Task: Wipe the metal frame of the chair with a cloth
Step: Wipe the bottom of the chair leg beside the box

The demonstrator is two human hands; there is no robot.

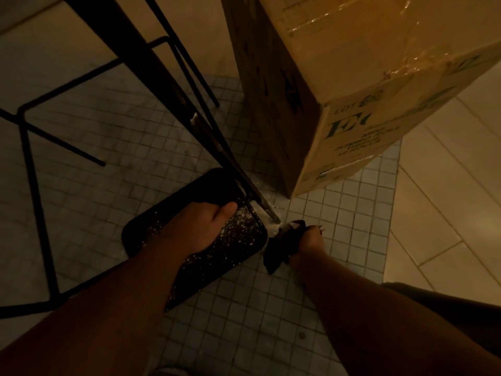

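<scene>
A black chair lies tipped on the tiled floor, its thin metal frame [217, 142] running from the upper left down to the dark padded back panel [230, 248], which is speckled with white foam. My left hand [203, 226] grips the panel's upper edge, thumb on top. Just right of it, my right hand [311, 240] holds a dark cloth [284, 245] bunched against the lower end of the frame rods, where white suds sit. The cloth hangs below my fingers.
A tall cardboard box [352, 104] stands right beside the frame, close to my right hand. More black frame bars [35, 185] spread over the small grey floor tiles at the left. Larger pale tiles lie to the right.
</scene>
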